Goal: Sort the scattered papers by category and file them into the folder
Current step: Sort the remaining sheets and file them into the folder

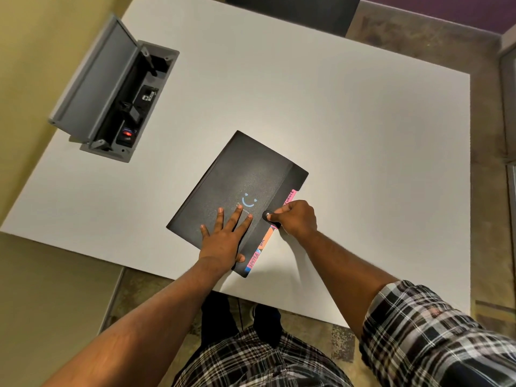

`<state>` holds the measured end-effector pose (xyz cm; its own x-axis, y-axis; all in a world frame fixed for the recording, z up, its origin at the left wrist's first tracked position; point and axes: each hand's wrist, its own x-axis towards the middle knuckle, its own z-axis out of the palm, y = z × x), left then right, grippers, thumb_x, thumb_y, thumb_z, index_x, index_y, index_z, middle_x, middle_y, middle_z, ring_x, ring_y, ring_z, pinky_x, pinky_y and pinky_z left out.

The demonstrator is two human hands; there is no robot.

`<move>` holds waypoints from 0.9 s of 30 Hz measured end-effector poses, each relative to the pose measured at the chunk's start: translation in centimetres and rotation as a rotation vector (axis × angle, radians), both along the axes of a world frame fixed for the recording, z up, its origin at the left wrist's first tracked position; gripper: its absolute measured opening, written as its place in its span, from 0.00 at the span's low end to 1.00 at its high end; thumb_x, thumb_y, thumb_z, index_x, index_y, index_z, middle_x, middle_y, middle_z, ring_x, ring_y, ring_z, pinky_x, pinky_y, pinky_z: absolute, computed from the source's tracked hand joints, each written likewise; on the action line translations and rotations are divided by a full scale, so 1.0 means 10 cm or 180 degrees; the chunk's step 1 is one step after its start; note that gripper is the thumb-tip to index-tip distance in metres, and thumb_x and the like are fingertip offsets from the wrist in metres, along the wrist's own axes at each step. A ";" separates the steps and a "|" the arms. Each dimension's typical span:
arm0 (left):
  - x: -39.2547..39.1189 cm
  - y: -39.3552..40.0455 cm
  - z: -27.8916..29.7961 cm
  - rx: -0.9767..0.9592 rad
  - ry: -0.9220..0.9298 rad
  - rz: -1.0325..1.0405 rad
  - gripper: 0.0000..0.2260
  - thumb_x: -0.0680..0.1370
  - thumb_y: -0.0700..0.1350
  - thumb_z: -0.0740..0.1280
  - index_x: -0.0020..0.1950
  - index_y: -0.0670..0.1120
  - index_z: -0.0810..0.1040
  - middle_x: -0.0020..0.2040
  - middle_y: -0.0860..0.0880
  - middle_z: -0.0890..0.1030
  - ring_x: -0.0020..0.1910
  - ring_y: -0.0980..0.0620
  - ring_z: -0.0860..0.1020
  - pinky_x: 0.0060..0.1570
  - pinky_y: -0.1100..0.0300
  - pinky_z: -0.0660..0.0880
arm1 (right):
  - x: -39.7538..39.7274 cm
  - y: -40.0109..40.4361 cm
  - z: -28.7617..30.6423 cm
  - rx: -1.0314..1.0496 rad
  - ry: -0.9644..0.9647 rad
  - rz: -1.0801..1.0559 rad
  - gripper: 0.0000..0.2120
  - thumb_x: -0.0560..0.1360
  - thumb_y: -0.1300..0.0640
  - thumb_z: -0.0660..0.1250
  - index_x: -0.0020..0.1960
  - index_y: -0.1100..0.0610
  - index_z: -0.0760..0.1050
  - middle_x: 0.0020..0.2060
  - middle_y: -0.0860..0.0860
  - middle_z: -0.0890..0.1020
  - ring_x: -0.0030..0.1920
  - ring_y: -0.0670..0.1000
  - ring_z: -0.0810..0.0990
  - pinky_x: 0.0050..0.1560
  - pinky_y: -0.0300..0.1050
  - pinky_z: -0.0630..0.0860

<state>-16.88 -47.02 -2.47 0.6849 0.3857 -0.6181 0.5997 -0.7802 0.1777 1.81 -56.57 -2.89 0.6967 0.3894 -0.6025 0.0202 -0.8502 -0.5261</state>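
A black folder [237, 180] with a blue smiley mark lies closed and turned at an angle on the white table [335, 107]. Coloured index tabs, pink [290, 196], orange [265, 238] and blue [251, 265], stick out along its right edge. My left hand [226, 238] presses flat on the cover with its fingers spread. My right hand [296, 219] has its fingers curled at the folder's right edge, with the thumb on a round black clasp [267, 215]. No loose papers are in view.
An open grey cable box [111, 90] is set into the table at the far left, its lid raised. A dark chair back [290, 9] stands beyond the far edge. The near table edge runs just in front of the folder.
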 end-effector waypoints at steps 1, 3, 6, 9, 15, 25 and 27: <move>0.01 0.00 0.00 -0.0018 0.0007 0.0005 0.52 0.72 0.56 0.74 0.78 0.62 0.34 0.79 0.55 0.30 0.78 0.38 0.33 0.69 0.26 0.50 | 0.00 0.01 -0.01 -0.0002 0.0018 -0.0061 0.10 0.67 0.48 0.81 0.36 0.51 0.84 0.34 0.46 0.85 0.39 0.47 0.84 0.48 0.49 0.83; 0.02 0.00 0.00 -0.0039 0.0011 0.0008 0.52 0.73 0.56 0.74 0.78 0.62 0.34 0.78 0.55 0.30 0.77 0.38 0.33 0.69 0.26 0.50 | -0.01 0.02 -0.01 0.0014 0.0020 -0.0198 0.10 0.66 0.48 0.82 0.35 0.51 0.84 0.34 0.46 0.85 0.39 0.47 0.84 0.48 0.49 0.83; 0.02 0.01 -0.02 -0.0077 0.0032 0.0038 0.53 0.72 0.56 0.75 0.78 0.62 0.34 0.78 0.55 0.30 0.77 0.38 0.32 0.69 0.26 0.49 | -0.02 0.04 -0.01 0.0032 0.0004 -0.0352 0.10 0.66 0.49 0.82 0.36 0.52 0.83 0.35 0.46 0.85 0.40 0.47 0.84 0.50 0.50 0.83; 0.00 0.01 -0.02 -0.0087 0.0015 0.0015 0.52 0.72 0.57 0.74 0.78 0.62 0.34 0.79 0.55 0.30 0.77 0.39 0.33 0.70 0.26 0.50 | -0.02 0.05 -0.01 0.0014 0.0039 -0.0349 0.12 0.65 0.50 0.83 0.35 0.52 0.81 0.35 0.47 0.84 0.40 0.48 0.84 0.50 0.51 0.83; -0.03 0.11 0.11 -0.0078 -0.0118 -0.0130 0.46 0.73 0.59 0.72 0.80 0.58 0.44 0.81 0.54 0.40 0.80 0.39 0.43 0.69 0.29 0.60 | -0.27 -0.01 0.06 -0.0012 -0.0290 -0.0360 0.26 0.66 0.46 0.81 0.57 0.54 0.74 0.54 0.50 0.75 0.50 0.50 0.78 0.52 0.48 0.79; -0.32 0.93 0.06 0.0005 -0.0887 0.1834 0.27 0.70 0.51 0.71 0.65 0.44 0.66 0.64 0.42 0.73 0.64 0.37 0.71 0.58 0.40 0.73 | -0.90 -0.29 0.09 -0.0087 0.0197 -0.1243 0.37 0.72 0.54 0.74 0.77 0.56 0.63 0.72 0.55 0.73 0.67 0.56 0.77 0.65 0.50 0.74; -0.34 0.96 0.08 -0.0064 -0.0889 0.1797 0.25 0.71 0.51 0.71 0.63 0.45 0.68 0.60 0.42 0.74 0.61 0.36 0.72 0.55 0.41 0.75 | -0.91 -0.22 0.13 0.0042 0.0398 -0.1456 0.41 0.71 0.53 0.74 0.79 0.57 0.60 0.68 0.55 0.76 0.66 0.56 0.77 0.67 0.51 0.74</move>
